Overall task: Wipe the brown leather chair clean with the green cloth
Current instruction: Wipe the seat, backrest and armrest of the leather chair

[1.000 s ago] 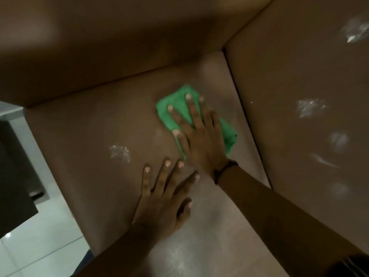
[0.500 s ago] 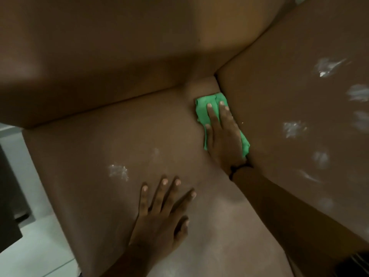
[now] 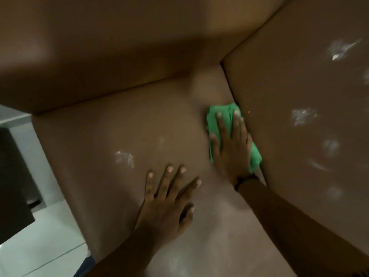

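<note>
Green cloth (image 3: pixel 216 114) lengthwise along seat seam, right hand (image 3: pixel 231 148) flat on it, left hand (image 3: pixel 165 204) splayed, empty

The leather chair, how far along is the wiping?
Little looks finished. The right hand presses the green cloth into the seat's right edge; the left hand rests flat. Left: a white smudge on the seat and several on the side panel.

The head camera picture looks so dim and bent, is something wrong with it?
Head view: lighting is low, with a broad shadow across the brown leather chair; straight edges bow from the wide-angle lens; the white smudges look smeared; the green cloth under the right hand stays readable.
</note>
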`<state>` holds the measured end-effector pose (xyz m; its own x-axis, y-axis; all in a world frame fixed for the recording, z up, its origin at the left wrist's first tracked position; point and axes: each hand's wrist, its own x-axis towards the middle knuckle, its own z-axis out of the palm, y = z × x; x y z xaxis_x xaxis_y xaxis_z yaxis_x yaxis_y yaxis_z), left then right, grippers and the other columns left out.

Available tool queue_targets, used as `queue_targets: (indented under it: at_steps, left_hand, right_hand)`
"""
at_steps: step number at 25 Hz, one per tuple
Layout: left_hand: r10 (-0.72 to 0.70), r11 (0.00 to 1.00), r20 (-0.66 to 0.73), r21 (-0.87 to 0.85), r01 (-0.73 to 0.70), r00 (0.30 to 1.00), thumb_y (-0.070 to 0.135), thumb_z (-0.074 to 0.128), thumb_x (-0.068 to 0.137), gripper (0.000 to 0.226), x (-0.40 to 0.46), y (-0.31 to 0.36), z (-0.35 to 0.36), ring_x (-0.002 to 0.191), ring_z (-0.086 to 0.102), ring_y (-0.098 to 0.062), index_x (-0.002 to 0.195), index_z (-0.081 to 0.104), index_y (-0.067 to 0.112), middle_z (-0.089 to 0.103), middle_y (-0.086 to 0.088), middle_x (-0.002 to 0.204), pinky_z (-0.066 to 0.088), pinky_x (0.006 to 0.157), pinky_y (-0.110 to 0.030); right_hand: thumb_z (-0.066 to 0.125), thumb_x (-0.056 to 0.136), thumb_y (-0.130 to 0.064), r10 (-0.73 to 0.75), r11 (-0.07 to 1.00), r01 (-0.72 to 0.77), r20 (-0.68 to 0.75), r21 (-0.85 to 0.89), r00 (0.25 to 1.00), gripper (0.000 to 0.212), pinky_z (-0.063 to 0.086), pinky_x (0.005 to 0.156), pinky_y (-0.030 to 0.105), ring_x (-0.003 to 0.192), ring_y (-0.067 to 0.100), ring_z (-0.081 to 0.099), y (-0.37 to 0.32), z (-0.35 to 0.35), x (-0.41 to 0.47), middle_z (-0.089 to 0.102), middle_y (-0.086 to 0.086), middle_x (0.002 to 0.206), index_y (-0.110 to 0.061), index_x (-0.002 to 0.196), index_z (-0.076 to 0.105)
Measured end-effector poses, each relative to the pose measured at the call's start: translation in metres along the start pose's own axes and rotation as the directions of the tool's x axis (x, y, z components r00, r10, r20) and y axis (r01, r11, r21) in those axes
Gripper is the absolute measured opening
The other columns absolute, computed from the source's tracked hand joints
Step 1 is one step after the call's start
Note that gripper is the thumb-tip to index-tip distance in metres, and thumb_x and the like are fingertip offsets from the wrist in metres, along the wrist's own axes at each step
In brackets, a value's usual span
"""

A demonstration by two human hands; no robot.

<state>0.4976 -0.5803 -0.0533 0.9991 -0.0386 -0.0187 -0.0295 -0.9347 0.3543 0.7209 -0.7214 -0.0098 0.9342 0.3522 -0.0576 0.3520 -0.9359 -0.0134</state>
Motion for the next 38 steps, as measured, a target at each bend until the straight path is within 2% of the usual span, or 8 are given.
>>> queue_targets:
  at_steps: [6,11,14,17,21,29,34,38]
  left_hand:
    - [0.029,1.0,0.025,-0.006,-0.029,0.999,0.059,0.063,0.099,0.083,-0.011,0.002,-0.004,0.174,0.018,-0.041,0.175,0.041,0.036,0.037,-0.011,0.183,-0.001,0.138,-0.073]
    - [0.132,0.991,0.019,0.013,-0.133,0.991,0.057,0.059,0.105,0.085,-0.062,-0.014,-0.009,0.176,0.012,-0.035,0.18,0.028,0.031,0.023,-0.011,0.189,0.004,0.142,-0.061]
    - [0.143,0.99,-0.049,-0.014,-0.143,0.989,0.057,0.05,0.111,0.081,-0.066,-0.025,0.0,0.176,0.016,-0.035,0.181,0.028,0.021,0.021,-0.014,0.189,0.004,0.142,-0.058]
    - [-0.092,0.994,-0.092,-0.069,0.086,0.991,0.055,0.05,0.11,0.081,-0.058,-0.054,-0.02,0.172,0.026,-0.036,0.177,0.037,0.011,0.029,-0.017,0.185,0.012,0.142,-0.058]
    - [-0.442,0.896,-0.098,-0.095,0.434,0.891,0.056,0.034,0.11,0.088,-0.023,-0.138,-0.063,0.173,0.02,-0.04,0.176,0.027,-0.001,0.028,-0.026,0.183,0.007,0.142,-0.057]
    - [-0.405,0.913,-0.189,-0.027,0.408,0.894,0.044,0.038,0.112,0.076,0.018,-0.197,-0.07,0.175,0.012,-0.042,0.181,0.021,0.017,0.017,-0.019,0.188,0.008,0.14,-0.068]
    - [-0.402,0.912,-0.153,0.017,0.409,0.903,0.05,0.038,0.111,0.075,0.016,-0.192,-0.07,0.176,0.004,-0.043,0.182,0.019,0.033,0.01,-0.014,0.191,0.007,0.133,-0.081]
    - [-0.434,0.896,-0.185,0.01,0.443,0.882,0.053,0.039,0.111,0.072,0.015,-0.193,-0.066,0.176,0.006,-0.043,0.18,0.021,0.041,0.011,-0.009,0.191,0.009,0.128,-0.088]
  right_hand:
    - [0.026,0.117,-0.049,-0.413,0.911,0.412,-0.01,-0.028,0.911,0.058,0.035,0.119,0.055,0.164,0.038,0.027,-0.079,0.019,-0.008,0.022,0.008,0.181,-0.033,0.173,0.026]
    - [0.021,0.116,-0.05,0.069,0.997,-0.069,-0.005,0.026,0.998,0.06,0.04,0.116,0.061,0.161,0.044,0.031,-0.08,0.008,-0.025,0.022,0.013,0.18,-0.032,0.173,0.026]
    - [0.021,0.116,-0.054,-0.132,0.991,0.132,-0.035,-0.013,0.991,0.059,0.036,0.117,0.06,0.16,0.043,0.033,-0.128,0.023,-0.017,0.028,0.01,0.179,-0.036,0.171,0.03]
    - [0.028,0.116,-0.053,-0.319,0.948,0.319,0.003,-0.012,0.948,0.058,0.037,0.117,0.059,0.163,0.039,0.029,-0.113,0.02,-0.041,0.022,0.006,0.181,-0.038,0.172,0.025]
    - [0.03,0.116,-0.052,0.048,0.996,-0.052,0.049,0.074,0.998,0.059,0.035,0.121,0.063,0.163,0.042,0.026,-0.116,0.008,-0.049,0.018,0.008,0.182,-0.036,0.173,0.025]
    - [0.024,0.115,-0.055,-0.343,0.939,0.343,0.009,0.025,0.939,0.058,0.034,0.12,0.062,0.165,0.039,0.022,-0.155,0.022,-0.026,0.016,0.003,0.183,-0.042,0.172,0.023]
    - [0.026,0.114,-0.059,-0.051,0.994,0.044,0.065,0.105,0.997,0.059,0.028,0.121,0.07,0.165,0.046,0.016,-0.19,0.015,-0.011,0.008,0.007,0.184,-0.047,0.172,0.018]
    - [0.025,0.115,-0.059,-0.412,0.91,0.41,0.03,0.067,0.91,0.058,0.03,0.119,0.07,0.165,0.044,0.019,-0.192,0.026,-0.042,0.012,0.005,0.183,-0.049,0.171,0.017]
